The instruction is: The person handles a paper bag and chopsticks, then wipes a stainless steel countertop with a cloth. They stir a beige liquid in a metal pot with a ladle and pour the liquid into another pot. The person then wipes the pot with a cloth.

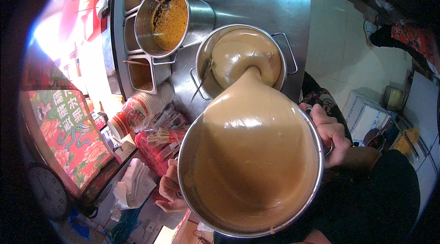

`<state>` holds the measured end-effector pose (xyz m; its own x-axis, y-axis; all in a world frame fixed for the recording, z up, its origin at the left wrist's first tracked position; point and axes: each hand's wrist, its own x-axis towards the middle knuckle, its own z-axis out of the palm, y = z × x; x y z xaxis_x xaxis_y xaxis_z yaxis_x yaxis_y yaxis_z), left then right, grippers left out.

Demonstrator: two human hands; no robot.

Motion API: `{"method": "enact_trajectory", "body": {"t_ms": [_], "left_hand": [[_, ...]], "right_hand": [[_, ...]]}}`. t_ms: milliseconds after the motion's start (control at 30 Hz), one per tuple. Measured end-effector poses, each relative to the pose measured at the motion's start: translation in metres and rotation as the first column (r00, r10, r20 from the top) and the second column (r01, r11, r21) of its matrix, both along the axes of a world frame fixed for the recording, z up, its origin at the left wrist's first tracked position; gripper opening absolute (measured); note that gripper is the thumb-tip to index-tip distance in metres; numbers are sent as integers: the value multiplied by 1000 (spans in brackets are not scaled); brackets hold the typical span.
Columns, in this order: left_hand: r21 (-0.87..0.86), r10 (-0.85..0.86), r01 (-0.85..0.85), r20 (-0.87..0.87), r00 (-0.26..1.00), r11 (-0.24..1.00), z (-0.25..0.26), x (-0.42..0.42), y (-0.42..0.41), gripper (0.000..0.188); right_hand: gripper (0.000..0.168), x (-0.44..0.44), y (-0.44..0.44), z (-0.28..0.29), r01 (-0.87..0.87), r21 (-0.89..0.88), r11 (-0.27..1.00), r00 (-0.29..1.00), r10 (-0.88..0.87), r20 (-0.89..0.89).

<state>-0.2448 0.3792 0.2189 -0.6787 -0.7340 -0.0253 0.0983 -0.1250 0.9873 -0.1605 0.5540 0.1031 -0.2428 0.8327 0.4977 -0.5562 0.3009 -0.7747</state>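
Observation:
A large stainless steel pot is held between my two hands, tipped away from me. My left hand grips the handle on its left side. On the opposite handle my right hand is closed. Thick, glossy tan paste pours over the far rim in one broad stream. It falls into a second steel pot, where similar paste lies in a smooth mound. That lower pot stands on the counter with both loop handles out, and a metal utensil leans at its left side.
On the steel counter, a tall pot holds orange-yellow liquid with dark bits and a utensil. Rectangular metal containers line the left edge. Stacked paper cups, red plastic packaging and napkins lie nearer. A white box sits at right.

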Motion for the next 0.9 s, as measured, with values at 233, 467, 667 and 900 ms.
{"method": "enact_trajectory", "body": {"t_ms": [233, 467, 667, 900], "left_hand": [[-54, -300, 299, -4, 954, 953, -6, 12, -18, 60], [-37, -182, 181, -7, 983, 983, -5, 11, -15, 63], [-113, 105, -103, 8, 994, 988, -7, 6, 6, 64], [-192, -265, 243, -98, 959, 951, -19, 26, -24, 65]], "right_hand": [[24, -3, 6, -3, 7, 15, 1000, 999, -8, 42], [24, -9, 7, -3, 22, -25, 999, 1000, -22, 21], [23, -13, -3, -7, 134, 1, 991, 983, -133, 126], [23, -14, -4, -9, 80, -80, 994, 996, -82, -28]]}}
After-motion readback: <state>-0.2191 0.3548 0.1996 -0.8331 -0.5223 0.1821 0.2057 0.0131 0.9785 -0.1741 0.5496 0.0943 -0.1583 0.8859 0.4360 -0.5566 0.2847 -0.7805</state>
